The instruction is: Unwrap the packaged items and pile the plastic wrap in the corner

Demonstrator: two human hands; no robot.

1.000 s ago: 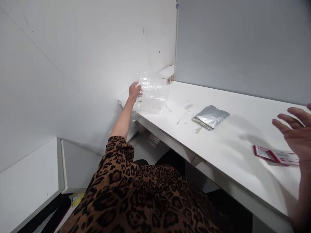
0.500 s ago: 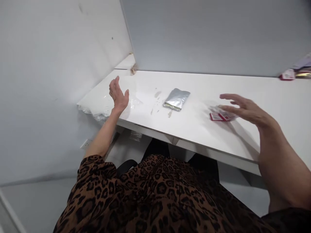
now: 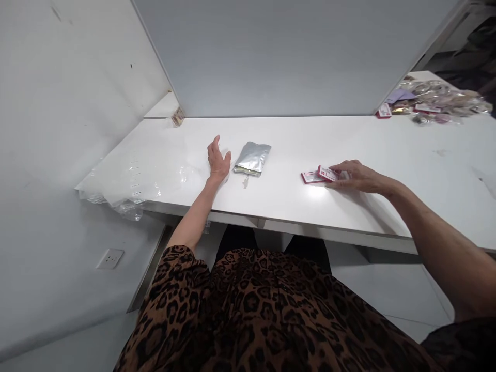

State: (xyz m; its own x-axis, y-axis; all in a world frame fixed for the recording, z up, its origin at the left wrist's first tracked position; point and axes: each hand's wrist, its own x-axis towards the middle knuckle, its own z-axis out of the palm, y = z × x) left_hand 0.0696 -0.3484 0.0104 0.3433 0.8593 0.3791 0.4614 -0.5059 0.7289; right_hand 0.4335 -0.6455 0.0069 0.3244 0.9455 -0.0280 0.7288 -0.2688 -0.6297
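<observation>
My right hand (image 3: 354, 176) pinches a small red-and-white box (image 3: 327, 173) between thumb and fingers. That box is tilted and overlaps a second red-and-white box (image 3: 311, 177), which lies flat on the white table. Beside the silver pouch (image 3: 253, 158), on its left, is my left hand (image 3: 219, 161), its fingers apart and holding nothing. The pouch lies flat, with a yellowish-green strip showing along its near edge.
Clear plastic bags (image 3: 127, 188) hang over the table's left front edge. A small brown packet (image 3: 178, 117) sits at the back left corner. At the back right is a pile of plastic-wrapped items (image 3: 445, 101), with another red-and-white box (image 3: 383, 111) beside it. A grey panel (image 3: 279, 62) bounds the back.
My right hand has closed on one red-and-white box, having hovered open over it before. My left hand is nearer the silver pouch. The view has swung right, revealing the pile.
</observation>
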